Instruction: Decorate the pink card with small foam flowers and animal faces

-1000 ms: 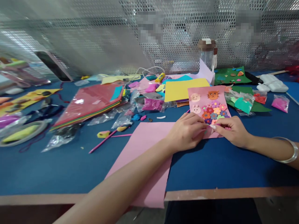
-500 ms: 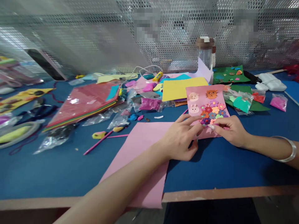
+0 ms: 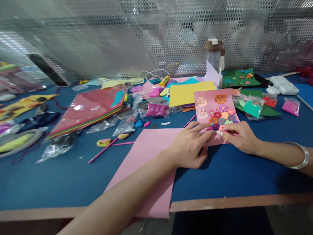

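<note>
A pink sheet [image 3: 212, 94] with an orange cat face [image 3: 221, 99], two pale animal faces and a cluster of colourful flower stickers [image 3: 222, 118] lies at centre right. My left hand [image 3: 192, 143] rests over its lower left corner, fingers stretched and apart, thumb separate from the index finger. From the right, my right hand [image 3: 241, 135] reaches to the lower flowers with thumb and index finger pinched together. What sits between those fingertips is too small to make out. Under my left forearm is a larger plain pink sheet [image 3: 149, 153], overhanging the table's front edge.
Coloured sheets in a clear sleeve [image 3: 90, 107] lie left. A yellow sheet [image 3: 193, 93] and bags of pink clay [image 3: 156, 110] lie behind. A brown-lidded cup [image 3: 213, 54] stands before the perforated metal screen [image 3: 110, 42]. Pink sticks [image 3: 102, 150] lie left of the plain sheet.
The view has shifted very slightly. Both hands stay at the lower part of the decorated sheet, with barely any movement of the fingers.
</note>
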Available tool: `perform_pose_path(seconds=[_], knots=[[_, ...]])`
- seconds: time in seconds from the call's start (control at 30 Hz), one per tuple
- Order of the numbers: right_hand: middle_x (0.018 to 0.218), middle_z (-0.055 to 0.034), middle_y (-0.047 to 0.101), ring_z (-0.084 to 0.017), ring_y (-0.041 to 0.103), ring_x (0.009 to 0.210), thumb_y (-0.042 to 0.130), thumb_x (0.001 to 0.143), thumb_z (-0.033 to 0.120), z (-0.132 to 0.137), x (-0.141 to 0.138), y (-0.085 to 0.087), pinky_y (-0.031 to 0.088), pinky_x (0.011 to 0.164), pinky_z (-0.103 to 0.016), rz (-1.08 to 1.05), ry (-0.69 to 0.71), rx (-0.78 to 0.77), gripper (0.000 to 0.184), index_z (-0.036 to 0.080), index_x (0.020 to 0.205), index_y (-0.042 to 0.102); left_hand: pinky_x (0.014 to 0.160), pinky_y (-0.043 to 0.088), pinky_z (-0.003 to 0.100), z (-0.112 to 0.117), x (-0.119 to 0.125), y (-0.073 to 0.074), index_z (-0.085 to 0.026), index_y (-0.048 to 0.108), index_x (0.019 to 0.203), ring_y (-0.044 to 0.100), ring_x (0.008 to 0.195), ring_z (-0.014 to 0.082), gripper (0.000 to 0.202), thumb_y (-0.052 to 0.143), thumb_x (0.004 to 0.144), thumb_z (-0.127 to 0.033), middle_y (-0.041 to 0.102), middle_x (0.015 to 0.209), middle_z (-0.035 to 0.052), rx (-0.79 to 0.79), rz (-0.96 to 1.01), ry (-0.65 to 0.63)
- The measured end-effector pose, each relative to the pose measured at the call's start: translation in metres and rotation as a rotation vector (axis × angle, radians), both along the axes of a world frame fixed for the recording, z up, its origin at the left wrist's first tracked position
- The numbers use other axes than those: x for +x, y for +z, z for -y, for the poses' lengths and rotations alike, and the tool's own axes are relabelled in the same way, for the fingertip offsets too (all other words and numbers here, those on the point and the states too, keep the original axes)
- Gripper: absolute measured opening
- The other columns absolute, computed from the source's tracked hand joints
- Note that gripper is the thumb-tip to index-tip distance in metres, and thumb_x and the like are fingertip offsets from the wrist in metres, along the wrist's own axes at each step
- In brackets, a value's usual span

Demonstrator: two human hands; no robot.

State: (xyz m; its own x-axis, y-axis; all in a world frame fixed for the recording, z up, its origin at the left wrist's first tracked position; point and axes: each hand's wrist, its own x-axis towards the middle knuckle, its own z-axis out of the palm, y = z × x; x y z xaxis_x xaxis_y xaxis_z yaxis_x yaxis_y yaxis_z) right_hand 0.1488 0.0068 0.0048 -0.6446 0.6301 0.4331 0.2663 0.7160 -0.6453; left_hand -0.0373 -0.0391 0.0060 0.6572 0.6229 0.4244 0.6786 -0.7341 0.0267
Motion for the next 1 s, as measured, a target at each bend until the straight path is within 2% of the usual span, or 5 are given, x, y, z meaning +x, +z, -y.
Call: perform_pose_path(seconds=[0.43,0.57,0.73,1.0], knots=[[0.044,0.0038,0.042,-0.004,0.032,0.042,0.045,0.077,0.022,-0.0007,0.0001,-0.0001,0.025,0.041,-0.016,0.026,0.003,0.003,0.027,0.012,0.053,0.051,0.079,0.044,0.038,0.0002,0.0013,0.0037,-0.012,0.052,0.082,0.054,0.094,0.0244,0.024,0.043,0.06,-0.016,0.059,0.092,0.0124,-0.05,-0.004,0.002],[0.045,0.0036,0.043,-0.004,0.033,0.042,0.046,0.078,0.022,-0.001,0.0003,-0.0007,0.025,0.041,-0.016,0.023,0.005,0.012,0.027,0.011,0.055,0.054,0.075,0.045,0.035,-0.003,-0.0024,0.0004,-0.014,0.05,0.078,0.054,0.092,0.0215,0.02,0.042,0.06,-0.013,0.061,0.089,0.0092,-0.036,0.168,-0.023],[0.044,0.0035,0.041,-0.004,0.032,0.042,0.047,0.079,0.027,-0.0013,0.0007,-0.0023,0.025,0.041,-0.016,0.033,-0.006,-0.009,0.031,0.011,0.054,0.054,0.071,0.047,0.031,-0.0039,-0.0053,0.0016,-0.015,0.05,0.076,0.055,0.081,0.0165,0.013,0.044,0.066,-0.01,0.062,0.082,0.0055,0.043,0.355,-0.002],[0.048,0.003,0.044,-0.004,0.037,0.046,0.045,0.081,0.026,-0.0022,0.0004,-0.0022,0.027,0.043,-0.015,0.08,0.07,-0.068,0.03,0.011,0.058,0.055,0.067,0.048,0.03,0.0007,0.0027,0.0015,-0.012,0.054,0.089,0.056,0.075,0.0156,0.021,0.057,0.073,-0.026,0.063,0.08,0.0056,0.105,0.307,-0.056]])
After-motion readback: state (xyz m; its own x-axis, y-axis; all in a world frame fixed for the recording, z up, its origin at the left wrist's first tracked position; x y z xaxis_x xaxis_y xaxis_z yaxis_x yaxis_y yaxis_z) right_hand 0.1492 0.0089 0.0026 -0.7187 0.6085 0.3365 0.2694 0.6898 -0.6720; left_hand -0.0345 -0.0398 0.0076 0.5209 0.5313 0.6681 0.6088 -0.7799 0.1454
